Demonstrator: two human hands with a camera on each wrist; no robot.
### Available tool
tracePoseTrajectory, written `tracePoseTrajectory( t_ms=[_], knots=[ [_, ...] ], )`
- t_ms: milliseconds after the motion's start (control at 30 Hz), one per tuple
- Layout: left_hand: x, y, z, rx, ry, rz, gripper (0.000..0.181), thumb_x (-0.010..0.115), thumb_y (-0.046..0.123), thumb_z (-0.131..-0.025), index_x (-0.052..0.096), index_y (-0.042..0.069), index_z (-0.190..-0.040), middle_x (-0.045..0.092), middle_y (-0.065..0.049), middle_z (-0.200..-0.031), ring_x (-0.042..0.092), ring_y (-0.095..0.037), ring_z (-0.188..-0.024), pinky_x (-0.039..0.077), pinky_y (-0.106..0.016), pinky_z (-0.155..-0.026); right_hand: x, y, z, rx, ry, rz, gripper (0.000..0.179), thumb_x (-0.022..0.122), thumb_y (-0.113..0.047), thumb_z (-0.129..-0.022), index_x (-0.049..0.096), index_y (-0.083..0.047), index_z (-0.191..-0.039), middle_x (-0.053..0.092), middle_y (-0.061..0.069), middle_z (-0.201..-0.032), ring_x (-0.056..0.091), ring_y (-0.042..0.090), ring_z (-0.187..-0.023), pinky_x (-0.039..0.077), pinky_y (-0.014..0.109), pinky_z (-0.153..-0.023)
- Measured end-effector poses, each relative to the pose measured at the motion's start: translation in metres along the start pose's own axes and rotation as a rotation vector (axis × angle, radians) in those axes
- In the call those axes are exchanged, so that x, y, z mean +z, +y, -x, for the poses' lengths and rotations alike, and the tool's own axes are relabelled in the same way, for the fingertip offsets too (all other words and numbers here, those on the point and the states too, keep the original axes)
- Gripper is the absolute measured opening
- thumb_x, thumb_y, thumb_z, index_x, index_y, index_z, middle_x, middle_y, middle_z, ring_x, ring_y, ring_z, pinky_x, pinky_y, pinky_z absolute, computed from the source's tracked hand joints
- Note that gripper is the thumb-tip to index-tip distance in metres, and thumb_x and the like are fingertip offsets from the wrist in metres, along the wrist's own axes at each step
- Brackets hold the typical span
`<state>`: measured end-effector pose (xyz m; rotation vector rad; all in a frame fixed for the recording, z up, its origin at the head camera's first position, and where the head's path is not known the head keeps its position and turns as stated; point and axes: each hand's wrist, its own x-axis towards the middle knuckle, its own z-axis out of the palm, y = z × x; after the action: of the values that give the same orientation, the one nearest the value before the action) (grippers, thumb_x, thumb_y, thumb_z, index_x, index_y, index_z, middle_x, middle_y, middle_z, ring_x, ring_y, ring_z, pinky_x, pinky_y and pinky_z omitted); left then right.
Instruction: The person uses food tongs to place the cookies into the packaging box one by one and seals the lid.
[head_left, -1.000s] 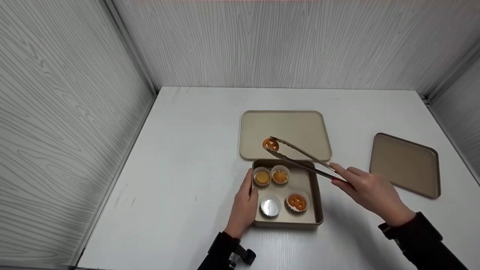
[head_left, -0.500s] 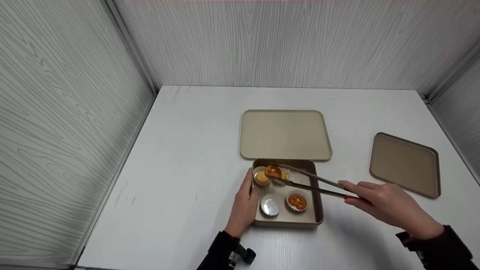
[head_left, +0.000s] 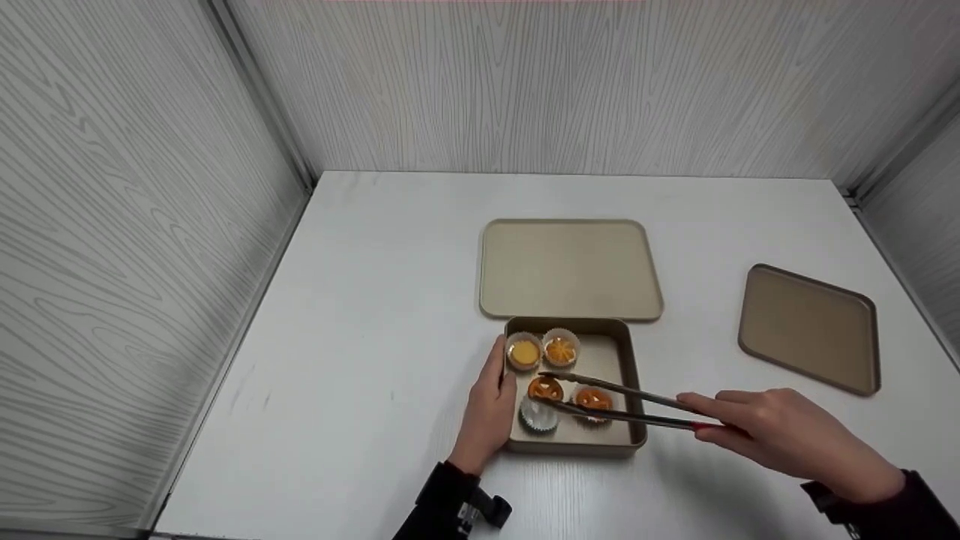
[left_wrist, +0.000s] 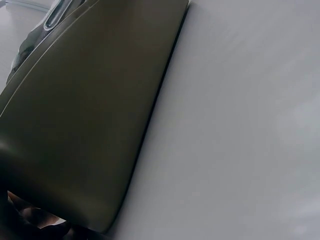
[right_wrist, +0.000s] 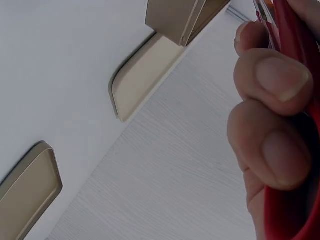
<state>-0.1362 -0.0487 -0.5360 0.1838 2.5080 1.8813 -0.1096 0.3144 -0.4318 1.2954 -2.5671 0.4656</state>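
My right hand (head_left: 784, 435) grips metal tongs (head_left: 645, 418); the right wrist view shows its fingers curled round the red handle (right_wrist: 291, 30). Between the tong tips is a small orange tart (head_left: 545, 388), overlapping the back of a silvery paper cup (head_left: 538, 420) in the head view. That cup sits at the front left inside a deep, square gold baking pan (head_left: 574, 450). My left hand (head_left: 486, 416) holds the pan's left wall, thumb at the rim. Beside the cup, a similar orange tart (head_left: 595, 400) sits in its own cup, partly covered by the tongs.
At the back left of the pan, a yellow tart (head_left: 524, 353) and an orange-slice tart (head_left: 560, 350) stand in paper cups. Behind the pan lies a shallow beige tray (head_left: 570, 266). A browner tray (head_left: 810, 326) lies at the right. Pale wood-grain walls enclose the white table (head_left: 360, 337).
The tongs have carried the orange tart from over the beige tray, past the back tarts, to the front left cup. My right hand moved toward me and rightward; the left stayed put.
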Motion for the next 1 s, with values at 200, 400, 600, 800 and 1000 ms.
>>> tracePoseTrajectory(
  t_ms=[200,400,600,800,1000],
  knots=[
    [0.0006,-0.0002,-0.0006,0.003,0.000,-0.003,0.059,0.036,0.010,-0.108,0.017,0.005,-0.164,0.020,-0.009,-0.170,0.018,-0.022,-0.156,0.017,-0.042,-0.127,0.0013,-0.0032,-0.0015,-0.006,-0.008,-0.005,0.047,0.086,-0.017,-0.080,0.074,-0.017,-0.126,0.060,-0.022,-0.079,0.033,-0.015,-0.057,0.033,0.007,-0.050],
    [0.0000,-0.0001,-0.0003,-0.006,-0.001,-0.021,0.059,0.037,0.010,-0.109,0.017,0.006,-0.164,0.020,-0.008,-0.170,0.018,-0.020,-0.155,0.018,-0.040,-0.127,0.0044,-0.0033,-0.0003,-0.033,-0.012,-0.005,0.042,0.085,-0.019,-0.082,0.074,-0.016,-0.122,0.060,-0.020,-0.078,0.034,-0.014,-0.058,0.032,0.008,-0.049],
    [-0.0002,0.0005,0.0001,0.004,-0.001,-0.020,0.058,0.036,0.009,-0.108,0.018,0.005,-0.164,0.020,-0.010,-0.169,0.019,-0.024,-0.156,0.019,-0.044,-0.127,0.0056,-0.0050,-0.0022,-0.020,-0.029,0.027,0.040,0.084,-0.022,-0.083,0.074,-0.018,-0.122,0.056,-0.021,-0.075,0.031,-0.013,-0.057,0.032,0.010,-0.049],
    [-0.0002,0.0023,0.0006,-0.004,-0.003,-0.022,0.058,0.036,0.009,-0.109,0.018,0.005,-0.164,0.020,-0.009,-0.170,0.018,-0.022,-0.156,0.019,-0.042,-0.127,0.0068,-0.0063,-0.0052,-0.022,-0.034,0.058,0.039,0.084,-0.024,-0.083,0.073,-0.018,-0.120,0.054,-0.021,-0.073,0.029,-0.012,-0.055,0.031,0.010,-0.048],
    [-0.0002,0.0012,0.0004,-0.016,-0.004,-0.010,0.059,0.037,0.011,-0.109,0.017,0.007,-0.164,0.019,-0.006,-0.170,0.017,-0.020,-0.156,0.018,-0.041,-0.127,0.0072,-0.0075,-0.0070,-0.016,-0.046,0.068,0.039,0.084,-0.025,-0.084,0.073,-0.018,-0.121,0.054,-0.020,-0.072,0.028,-0.012,-0.054,0.030,0.011,-0.047]
  ],
)
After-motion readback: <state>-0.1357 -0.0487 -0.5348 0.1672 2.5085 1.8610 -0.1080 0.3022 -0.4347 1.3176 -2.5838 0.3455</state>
